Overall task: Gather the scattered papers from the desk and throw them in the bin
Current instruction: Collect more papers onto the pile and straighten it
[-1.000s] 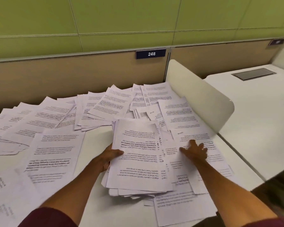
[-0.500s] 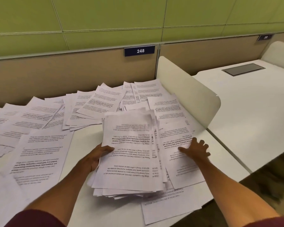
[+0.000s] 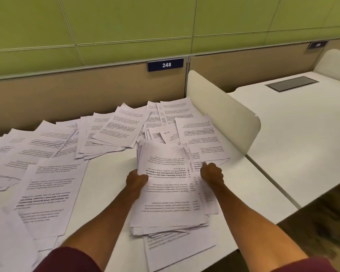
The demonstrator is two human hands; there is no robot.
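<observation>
A thick stack of white printed paper sheets (image 3: 169, 195) is piled centrally; loose sheets (image 3: 47, 152) are strewn, overlapping, leftward and behind.

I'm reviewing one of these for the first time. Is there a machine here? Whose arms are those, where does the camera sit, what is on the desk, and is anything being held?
There is no machine. These are a person's bare arms, filmed by one camera worn on the head, looking forward and down. The left hand grips the left edge of a stack of papers. The right hand, fingers curled, holds its right side. The stack rests on a white desk, with loose sheets scattered behind and to the left. No bin is in view.
</observation>
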